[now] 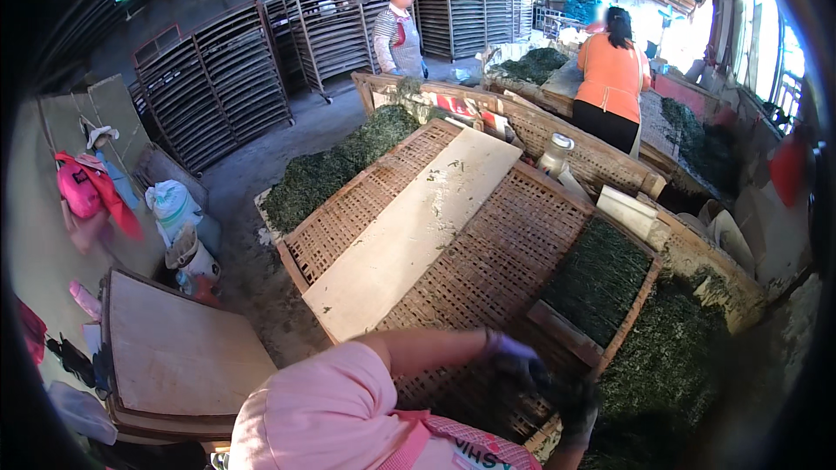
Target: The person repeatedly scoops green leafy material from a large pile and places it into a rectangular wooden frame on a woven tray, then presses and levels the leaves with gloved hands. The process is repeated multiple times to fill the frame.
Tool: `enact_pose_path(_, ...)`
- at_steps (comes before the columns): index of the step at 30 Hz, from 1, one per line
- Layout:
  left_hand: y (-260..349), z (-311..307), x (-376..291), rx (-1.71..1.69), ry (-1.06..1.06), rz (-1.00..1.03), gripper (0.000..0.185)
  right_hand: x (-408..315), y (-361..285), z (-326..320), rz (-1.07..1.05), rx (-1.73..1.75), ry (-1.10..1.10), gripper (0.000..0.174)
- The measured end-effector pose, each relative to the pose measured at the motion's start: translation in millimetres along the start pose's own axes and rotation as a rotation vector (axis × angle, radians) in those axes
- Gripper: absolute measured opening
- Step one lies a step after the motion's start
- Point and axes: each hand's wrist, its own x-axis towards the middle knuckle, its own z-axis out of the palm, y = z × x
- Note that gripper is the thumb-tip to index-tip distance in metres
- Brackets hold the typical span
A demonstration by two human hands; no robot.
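Observation:
My left hand [522, 365], in a dark glove with a purple cuff, is over the near right part of a woven slatted tray [490, 254] in a wooden frame. Close beside it is my right hand [580, 408], also dark-gloved, at the tray's near edge. Both are blurred and in shade, so their fingers and anything in them cannot be made out. A pale board [418, 228] lies across the tray, with green scraps on it. Dark green shredded plant material [597, 281] forms a flat layer at the tray's right end, beside a short wooden bar [565, 333].
Loose green heaps lie left [339, 163] and right [666, 352] of the tray. A metal flask [555, 153] stands behind it. Stacked boards [189, 352] are at lower left. Beyond are slatted racks [212, 85], a standing person [400, 32] and a person in orange [610, 78].

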Motion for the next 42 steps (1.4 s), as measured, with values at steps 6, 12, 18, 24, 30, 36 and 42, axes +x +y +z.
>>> enact_pose_path(6,-5.2,-176.9,-51.2,1.278,0.654,-0.320,0.064,108.4,65.0,49.0,0.076,0.225,0.019,0.043)
enact_pose_path(12,-81.5,-116.6,30.8,1.366,1.195,-0.091,0.062,84.5,65.0,85.9,-0.224,-0.542,0.148,0.039)
enact_pose_path(18,-113.1,-73.8,59.7,1.185,1.425,0.226,0.053,49.9,36.8,62.2,-0.469,-1.538,0.347,0.058)
enact_pose_path(24,-99.1,-70.0,53.5,1.302,1.464,-0.033,0.053,26.3,14.6,44.3,0.143,-1.635,0.680,0.029)
enact_pose_path(30,-84.6,-68.4,68.4,1.260,1.412,-0.044,0.054,59.8,55.4,-95.4,0.020,0.141,0.428,0.034)
enact_pose_path(36,-89.1,-66.2,72.4,1.299,1.576,-0.108,0.058,19.8,46.4,-187.8,0.389,-0.313,0.809,0.038)
enact_pose_path(42,-32.1,-21.6,127.9,1.206,0.711,0.578,0.042,-57.8,90.3,-172.3,-0.088,-1.087,0.959,0.043)
